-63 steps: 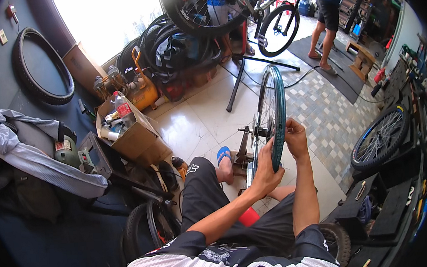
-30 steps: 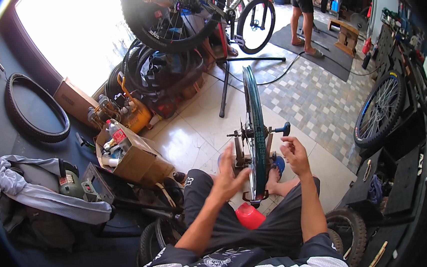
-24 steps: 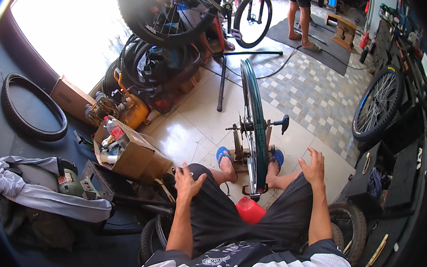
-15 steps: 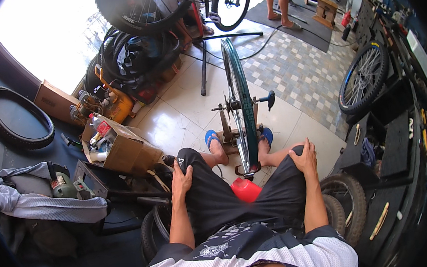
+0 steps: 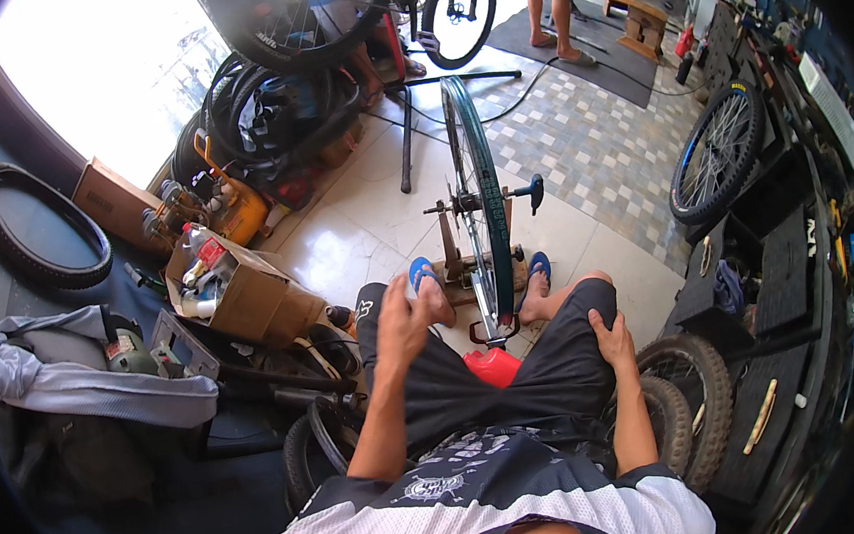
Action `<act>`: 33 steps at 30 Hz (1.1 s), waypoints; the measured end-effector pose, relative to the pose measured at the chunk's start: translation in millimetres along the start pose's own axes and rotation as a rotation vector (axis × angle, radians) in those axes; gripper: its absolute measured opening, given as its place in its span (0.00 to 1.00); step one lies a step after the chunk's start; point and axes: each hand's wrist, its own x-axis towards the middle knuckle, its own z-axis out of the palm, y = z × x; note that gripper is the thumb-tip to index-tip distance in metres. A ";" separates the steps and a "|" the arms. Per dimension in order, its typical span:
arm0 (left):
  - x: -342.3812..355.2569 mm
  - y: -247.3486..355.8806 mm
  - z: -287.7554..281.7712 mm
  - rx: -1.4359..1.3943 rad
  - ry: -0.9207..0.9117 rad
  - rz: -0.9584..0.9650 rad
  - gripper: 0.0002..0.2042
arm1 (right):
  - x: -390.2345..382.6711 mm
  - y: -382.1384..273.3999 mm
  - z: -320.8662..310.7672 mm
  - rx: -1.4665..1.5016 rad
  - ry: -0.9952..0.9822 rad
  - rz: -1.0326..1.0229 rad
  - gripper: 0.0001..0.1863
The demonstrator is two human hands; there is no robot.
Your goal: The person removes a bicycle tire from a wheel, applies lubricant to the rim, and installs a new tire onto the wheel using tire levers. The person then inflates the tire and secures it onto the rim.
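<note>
My left hand [image 5: 401, 321], a little blurred, is raised over my left thigh with nothing visible in it; its fingers look loosely stretched. On my right thigh, just below the knee bend, lies my right hand [image 5: 613, 340], open with its fingers spread on the black shorts. Between my feet a bicycle wheel with a dark green-black tire [image 5: 484, 187] stands upright in a wheel truing stand [image 5: 454, 255]. The stand's black clamp [image 5: 494, 332] is nearest me. A red plastic object [image 5: 492, 367] sits between my thighs, partly covered by the shorts.
An open cardboard box [image 5: 267, 305] of bottles stands at left, beside an orange air compressor [image 5: 239, 209]. A bicycle on a repair stand [image 5: 405, 138] is ahead. Another person [image 5: 559, 6] stands at the far right. Tires [image 5: 703, 396] and a spoked wheel [image 5: 717, 154] line the right side.
My left hand has lifted off my left knee and moved right and upward. My right hand has slid back slightly from the knee onto the thigh. The wheel stays in place.
</note>
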 end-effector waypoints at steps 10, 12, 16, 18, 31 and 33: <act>36.2 147.1 109.1 -0.118 0.207 0.323 0.55 | 15.9 33.7 -25.1 0.426 -0.196 -0.336 0.26; 44.4 147.5 113.6 -0.120 0.258 0.307 0.55 | 10.5 44.8 -32.6 0.494 -0.229 -0.280 0.27; 76.5 139.0 115.2 -0.329 0.276 0.157 0.41 | 14.0 61.0 -43.0 0.600 -0.288 -0.127 0.28; 86.8 128.0 109.6 -0.325 0.061 0.082 0.36 | 15.3 67.9 -44.2 0.569 -0.231 -0.081 0.29; 155.3 134.8 98.8 -0.525 0.029 0.049 0.15 | 14.6 57.5 -68.5 0.364 -0.244 -0.080 0.26; 169.9 137.8 94.9 -0.436 0.050 0.094 0.16 | 11.1 49.0 -76.3 0.306 -0.270 -0.064 0.26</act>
